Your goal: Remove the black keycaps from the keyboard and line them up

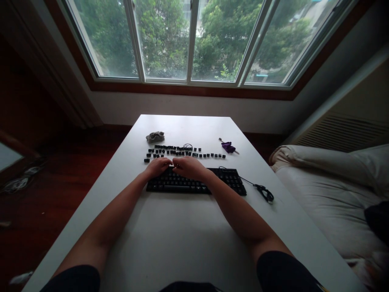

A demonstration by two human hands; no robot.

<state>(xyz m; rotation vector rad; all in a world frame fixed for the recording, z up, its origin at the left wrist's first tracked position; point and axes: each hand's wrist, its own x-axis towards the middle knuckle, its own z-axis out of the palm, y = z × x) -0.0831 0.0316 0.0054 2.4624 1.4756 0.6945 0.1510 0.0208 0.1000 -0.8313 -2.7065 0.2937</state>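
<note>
A black keyboard (178, 188) lies across the middle of the white table, and loose black keycaps (194, 155) are set out in rows behind it. Over the keyboard's back left part, my left hand (158, 166) is bent with its fingers drawn together. My right hand (190, 167) is close beside it, its fingers curled into a pinch. The fingertips of both hands nearly meet at the keyboard's back edge. Whatever lies between them is too small and hidden to make out. A thin wire loop (187, 146) rests among the back row of keycaps.
A crumpled grey cloth (155, 137) lies at the back left of the white table (182, 227). At the back right is a purple cloth (227, 147) with a thin stick. The coiled black cable (265, 193) lies right of the keyboard. A pale sofa (328, 194) stands alongside.
</note>
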